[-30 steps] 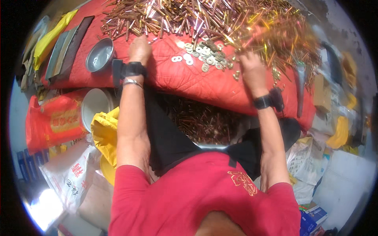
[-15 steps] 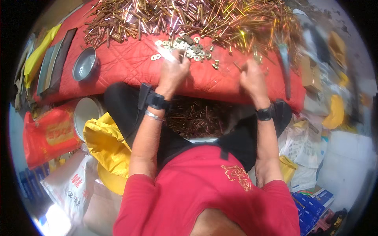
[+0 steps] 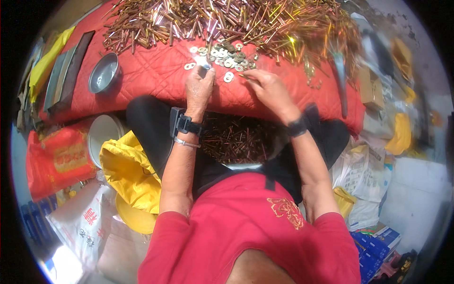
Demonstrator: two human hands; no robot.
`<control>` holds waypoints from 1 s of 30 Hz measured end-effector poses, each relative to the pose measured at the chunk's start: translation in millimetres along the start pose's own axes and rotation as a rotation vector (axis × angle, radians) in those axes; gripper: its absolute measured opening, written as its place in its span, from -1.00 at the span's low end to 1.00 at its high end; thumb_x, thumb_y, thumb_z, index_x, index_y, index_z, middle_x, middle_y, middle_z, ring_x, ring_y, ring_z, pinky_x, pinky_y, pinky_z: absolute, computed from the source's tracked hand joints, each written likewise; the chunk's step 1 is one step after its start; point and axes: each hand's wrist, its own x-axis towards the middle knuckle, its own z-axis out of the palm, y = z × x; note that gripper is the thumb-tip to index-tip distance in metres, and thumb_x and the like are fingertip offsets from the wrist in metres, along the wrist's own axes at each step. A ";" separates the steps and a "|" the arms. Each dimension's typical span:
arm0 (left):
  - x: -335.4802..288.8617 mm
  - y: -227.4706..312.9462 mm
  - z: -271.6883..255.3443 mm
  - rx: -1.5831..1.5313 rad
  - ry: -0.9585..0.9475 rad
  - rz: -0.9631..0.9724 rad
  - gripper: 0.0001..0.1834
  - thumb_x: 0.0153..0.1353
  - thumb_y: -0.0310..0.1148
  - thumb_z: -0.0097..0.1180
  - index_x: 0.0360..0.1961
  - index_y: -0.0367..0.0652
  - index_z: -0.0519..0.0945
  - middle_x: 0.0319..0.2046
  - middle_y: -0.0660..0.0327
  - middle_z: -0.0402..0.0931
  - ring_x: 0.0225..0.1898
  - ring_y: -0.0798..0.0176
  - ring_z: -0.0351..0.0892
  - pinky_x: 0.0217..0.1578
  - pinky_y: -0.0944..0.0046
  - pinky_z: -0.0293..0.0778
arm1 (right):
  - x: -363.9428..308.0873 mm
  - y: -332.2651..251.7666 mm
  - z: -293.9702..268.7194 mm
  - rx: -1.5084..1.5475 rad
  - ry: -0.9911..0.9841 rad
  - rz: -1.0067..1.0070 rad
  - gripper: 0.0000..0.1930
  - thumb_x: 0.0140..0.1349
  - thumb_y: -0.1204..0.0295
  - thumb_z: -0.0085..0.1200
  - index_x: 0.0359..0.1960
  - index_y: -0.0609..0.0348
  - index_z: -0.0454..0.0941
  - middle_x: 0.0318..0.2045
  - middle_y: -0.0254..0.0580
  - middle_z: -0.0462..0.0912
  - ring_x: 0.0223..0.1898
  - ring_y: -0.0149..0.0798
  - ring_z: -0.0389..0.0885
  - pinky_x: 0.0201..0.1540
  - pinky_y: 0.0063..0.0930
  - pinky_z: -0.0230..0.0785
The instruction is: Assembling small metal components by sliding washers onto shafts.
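Note:
My left hand point(image 3: 199, 91) is closed at the near side of a pile of flat metal washers point(image 3: 229, 62). Glare hides what its thumb and fingers grip. To its right, my right hand point(image 3: 271, 91) pinches a small brass-coloured piece point(image 3: 242, 75) between thumb and fingertips, too small to name. Between the two hands lie a couple of loose washers point(image 3: 229, 76) on the red quilted cloth point(image 3: 151, 71). Beyond the washers spreads a large heap of long coppery and golden bolts point(image 3: 227, 21).
A grey metal bowl point(image 3: 104, 73) stands on the cloth at the left. Below the cloth's front edge, between my legs, sits a container of bolts point(image 3: 236, 142). A yellow bag point(image 3: 130, 165) lies at the left, with blue boxes point(image 3: 378, 246) at the lower right.
My right hand has moved left from the right part of the cloth toward the washers. My left hand has drawn slightly back toward me. Two washers now show between the hands.

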 end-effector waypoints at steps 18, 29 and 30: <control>-15.8 9.1 3.6 -0.766 -0.008 -0.242 -0.75 0.23 -0.46 0.12 -0.08 -0.31 0.50 -0.24 0.14 0.60 -0.24 0.28 0.63 -0.20 0.34 0.56 | 72.2 -37.7 15.7 -0.774 -0.692 -0.104 -0.88 -0.04 0.46 0.07 -0.48 0.14 0.65 -0.48 -0.06 0.66 -0.37 -0.02 0.66 -0.35 -0.16 0.50; -23.3 14.8 10.8 -0.804 0.067 -0.347 -0.85 0.24 -0.50 0.08 -0.21 -0.35 0.47 -0.27 0.09 0.57 -0.26 0.19 0.63 -0.22 0.26 0.64 | -6.1 -12.5 -0.7 0.132 -0.111 0.208 -0.84 0.20 0.43 0.06 -0.20 0.06 0.58 -0.45 -0.08 0.64 -0.40 -0.16 0.64 -0.33 -0.33 0.43; -24.5 12.2 13.0 -0.816 0.047 -0.343 -0.85 0.23 -0.51 0.08 -0.21 -0.35 0.47 -0.27 0.08 0.57 -0.26 0.18 0.63 -0.21 0.26 0.64 | -8.5 -14.4 -1.5 0.203 -0.085 0.264 -0.83 0.21 0.42 0.07 -0.17 0.06 0.58 -0.45 -0.09 0.64 -0.40 -0.21 0.64 -0.33 -0.36 0.42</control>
